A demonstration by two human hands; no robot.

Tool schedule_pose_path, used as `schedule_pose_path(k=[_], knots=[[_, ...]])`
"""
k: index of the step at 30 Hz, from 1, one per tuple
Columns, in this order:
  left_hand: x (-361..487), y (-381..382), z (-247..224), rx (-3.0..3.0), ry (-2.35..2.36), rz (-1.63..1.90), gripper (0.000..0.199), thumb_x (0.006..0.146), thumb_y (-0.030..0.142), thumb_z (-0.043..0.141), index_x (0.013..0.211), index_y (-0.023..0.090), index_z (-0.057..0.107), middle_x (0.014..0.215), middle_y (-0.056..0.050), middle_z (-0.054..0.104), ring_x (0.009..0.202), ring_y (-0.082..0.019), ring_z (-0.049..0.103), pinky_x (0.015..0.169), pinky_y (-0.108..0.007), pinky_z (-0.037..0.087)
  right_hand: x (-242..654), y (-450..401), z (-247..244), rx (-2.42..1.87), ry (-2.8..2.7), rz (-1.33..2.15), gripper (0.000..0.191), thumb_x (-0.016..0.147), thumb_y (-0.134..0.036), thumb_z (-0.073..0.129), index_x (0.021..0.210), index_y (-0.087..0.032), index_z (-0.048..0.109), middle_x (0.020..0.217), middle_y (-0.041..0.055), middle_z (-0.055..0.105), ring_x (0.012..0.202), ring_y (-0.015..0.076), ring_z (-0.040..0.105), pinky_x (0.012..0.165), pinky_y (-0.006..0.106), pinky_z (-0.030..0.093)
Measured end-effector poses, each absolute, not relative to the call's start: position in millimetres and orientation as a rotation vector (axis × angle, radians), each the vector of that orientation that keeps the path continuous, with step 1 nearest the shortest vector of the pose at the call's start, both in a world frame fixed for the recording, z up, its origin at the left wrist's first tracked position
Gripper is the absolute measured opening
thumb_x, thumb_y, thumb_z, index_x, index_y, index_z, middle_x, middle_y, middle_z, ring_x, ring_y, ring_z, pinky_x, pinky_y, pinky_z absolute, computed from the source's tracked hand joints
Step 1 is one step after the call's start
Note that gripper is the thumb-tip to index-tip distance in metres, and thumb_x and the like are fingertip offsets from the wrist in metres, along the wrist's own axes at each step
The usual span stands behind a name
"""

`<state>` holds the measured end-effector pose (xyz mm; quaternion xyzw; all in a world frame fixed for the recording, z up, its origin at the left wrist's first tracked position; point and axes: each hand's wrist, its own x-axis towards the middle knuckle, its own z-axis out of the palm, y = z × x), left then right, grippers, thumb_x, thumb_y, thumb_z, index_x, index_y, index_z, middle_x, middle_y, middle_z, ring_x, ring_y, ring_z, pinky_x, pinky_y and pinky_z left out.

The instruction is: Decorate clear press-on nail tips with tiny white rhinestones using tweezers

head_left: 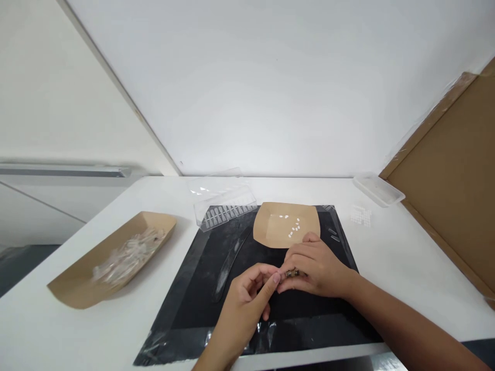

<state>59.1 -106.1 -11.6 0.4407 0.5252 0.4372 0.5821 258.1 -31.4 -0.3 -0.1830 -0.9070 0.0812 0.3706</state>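
My left hand (249, 296) is closed in a pinch, thumb against forefinger, over the black mat (209, 314). What its fingertips hold, if anything, is too small to make out. Touching those fingertips is my right hand (317, 265), its fingers curled around a small dark-and-gold patterned thing (293, 273). Most of that thing is hidden by the fingers, so its kind does not show. Just beyond my right hand, a shallow brown paper tray (266, 226) contains several small white pieces (297, 224).
Clear plastic pieces fill a longer brown paper tray (73, 286) at left. A clear case of nail tips (226, 212) lies open behind the mat. A dark curved strip (228, 268) rests on the mat. At right are a white dotted sheet (361, 215) and a plastic tray (379, 190).
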Motion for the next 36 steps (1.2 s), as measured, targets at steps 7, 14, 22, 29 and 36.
schedule_pose_path(k=[7,14,22,29,36], knots=[[56.3,-104.0,-14.9,1.100,1.282,1.064,0.047,0.082,0.059,0.080,0.098,0.015,0.080,0.070,-0.002,0.068,0.046,-0.006,0.045,0.037,-0.016,0.037,257.0,-32.9,-0.6,-0.486,-2.279,0.216,0.017,0.100,-0.035,0.073,0.105,-0.020,0.068,0.088,-0.0026,0.077,0.076,0.0098,0.068,0.078,0.032,0.035],[57.3,-101.7,-12.2,1.059,1.314,1.072,0.046,0.078,0.058,0.083,0.088,0.014,0.080,0.067,-0.005,0.069,0.049,-0.009,0.050,0.038,-0.016,0.038,259.9,-30.4,-11.5,-0.514,-2.334,0.277,0.019,0.101,-0.037,0.072,0.101,-0.018,0.069,0.084,-0.0008,0.074,0.076,0.0121,0.068,0.078,0.031,0.038],[49.7,-111.1,-19.4,1.519,1.555,1.208,0.026,0.088,0.045,0.073,0.094,0.021,0.081,0.090,-0.008,0.073,0.074,-0.019,0.069,0.048,-0.021,0.049,264.9,-25.4,-1.1,-0.486,-2.306,0.289,0.021,0.102,-0.037,0.070,0.111,-0.019,0.069,0.089,0.0017,0.077,0.079,0.0137,0.070,0.078,0.031,0.043],[62.3,-127.7,-33.9,1.865,1.672,1.068,0.018,0.096,0.039,0.067,0.097,0.022,0.075,0.084,-0.003,0.070,0.069,-0.017,0.064,0.066,-0.028,0.054,271.7,-19.3,-2.2,-0.517,-2.346,0.307,0.021,0.101,-0.038,0.071,0.108,-0.019,0.070,0.090,0.0009,0.076,0.078,0.0131,0.069,0.074,0.031,0.043],[73.4,-125.7,-44.1,1.850,1.847,1.089,0.026,0.096,0.047,0.069,0.089,0.023,0.075,0.082,-0.002,0.073,0.061,-0.015,0.063,0.061,-0.027,0.050,272.2,-19.1,-7.3,-0.520,-2.375,0.278,0.027,0.099,-0.044,0.073,0.109,-0.020,0.069,0.091,0.0017,0.076,0.079,0.0136,0.069,0.074,0.031,0.044]])
